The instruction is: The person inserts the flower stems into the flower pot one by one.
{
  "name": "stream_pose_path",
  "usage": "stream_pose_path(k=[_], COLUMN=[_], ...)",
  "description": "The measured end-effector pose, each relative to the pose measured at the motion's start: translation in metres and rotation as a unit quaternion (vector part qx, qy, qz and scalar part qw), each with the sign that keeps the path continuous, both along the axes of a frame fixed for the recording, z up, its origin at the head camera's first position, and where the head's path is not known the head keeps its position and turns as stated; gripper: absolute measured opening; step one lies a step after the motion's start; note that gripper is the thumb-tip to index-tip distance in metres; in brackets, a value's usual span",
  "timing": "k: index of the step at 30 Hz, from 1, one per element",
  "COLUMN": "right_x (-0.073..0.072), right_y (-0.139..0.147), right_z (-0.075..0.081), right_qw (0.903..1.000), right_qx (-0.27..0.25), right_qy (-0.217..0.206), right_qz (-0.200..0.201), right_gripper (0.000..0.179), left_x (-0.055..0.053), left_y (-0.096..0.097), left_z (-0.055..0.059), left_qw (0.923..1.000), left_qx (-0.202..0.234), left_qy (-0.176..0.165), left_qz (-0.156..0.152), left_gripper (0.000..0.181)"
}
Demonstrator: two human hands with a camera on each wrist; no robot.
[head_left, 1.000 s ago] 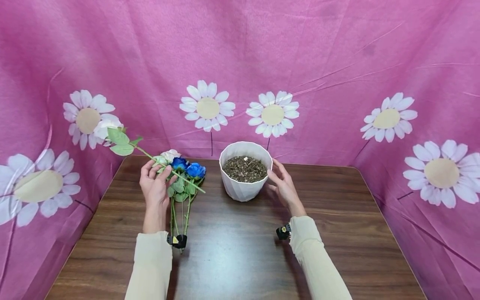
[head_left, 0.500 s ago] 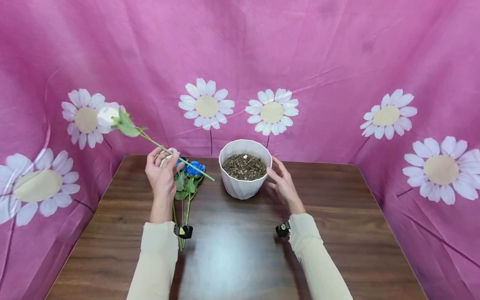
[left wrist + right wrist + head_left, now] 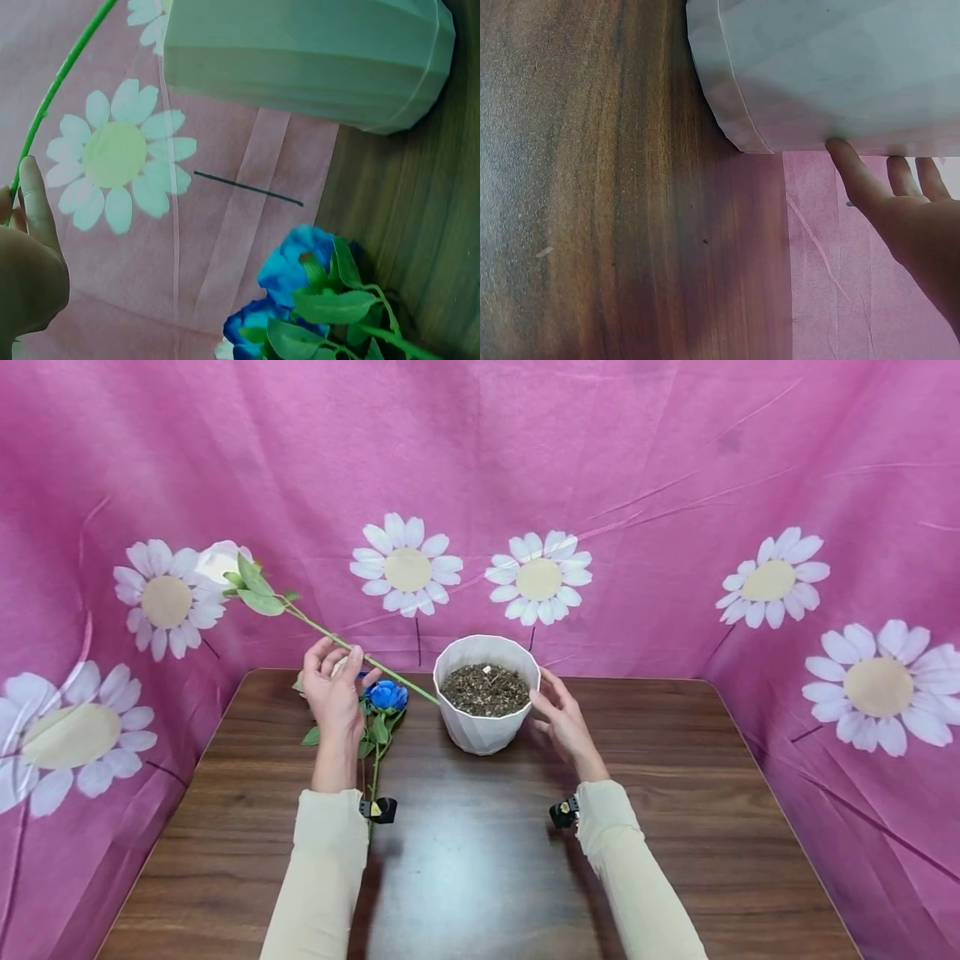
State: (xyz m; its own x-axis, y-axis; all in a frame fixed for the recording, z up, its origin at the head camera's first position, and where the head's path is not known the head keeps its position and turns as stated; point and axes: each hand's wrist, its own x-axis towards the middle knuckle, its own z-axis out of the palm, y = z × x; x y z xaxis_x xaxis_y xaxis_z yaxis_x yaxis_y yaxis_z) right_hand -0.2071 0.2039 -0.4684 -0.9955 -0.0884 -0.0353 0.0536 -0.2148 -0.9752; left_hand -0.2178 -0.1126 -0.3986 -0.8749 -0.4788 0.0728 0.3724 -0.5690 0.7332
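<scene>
White flower (image 3: pixel 260 602) tilted aloft toward desk's (image 3: pixel 675 868) far-left corner. Left grip (image 3: pixel 335 693) pinches its stem. Blue flowers (image 3: pixel 387 696) lie just right of that hand, near the far edge. Pot (image 3: pixel 482 732) of soil (image 3: pixel 486 692) upright, mid far edge. Right grip (image 3: pixel 562 717) loose, touching pot's right side.

Magenta fabric (image 3: pixel 637 443) hangs in soft folds around three sides of a dark, wood-grained table (image 3: pixel 720 760), its surface streaked with brown and its far corners rounded. Six large printed daisies (image 3: pixel 538 578), white-petaled with pale yellow centers, spread across the cloth, several trailing thin dark stems (image 3: pixel 419 642). Fine creases (image 3: pixel 675 485) cross the backdrop, while a bluish-white glare (image 3: pixel 450 868) shines off the tabletop's near middle.
</scene>
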Motion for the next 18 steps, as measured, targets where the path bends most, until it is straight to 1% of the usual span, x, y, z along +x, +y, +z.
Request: stream_pose_path(k=[7,13,18], right_x=[0.000,0.003,0.002], right_y=[0.000,-0.001,-0.002], right_z=[-0.002,-0.004,-0.002], right_qw=[1.0000,1.0000,0.9999], right_qx=[-0.003,0.003,0.003], right_qy=[0.002,0.001,0.014], right_qz=[-0.001,-0.005,-0.007], right_gripper=[0.059,0.058,0.057], left_x=[-0.003,-0.003,-0.005], left_y=[0.005,0.009,0.014], left_z=[0.001,0.004,0.008], left_qw=[0.9999,0.9996,0.9992], left_qx=[-0.001,-0.024,-0.034], left_qy=[0.014,0.002,0.017], left_qz=[-0.009,-0.013,-0.012], left_gripper=[0.031,0.022,0.017])
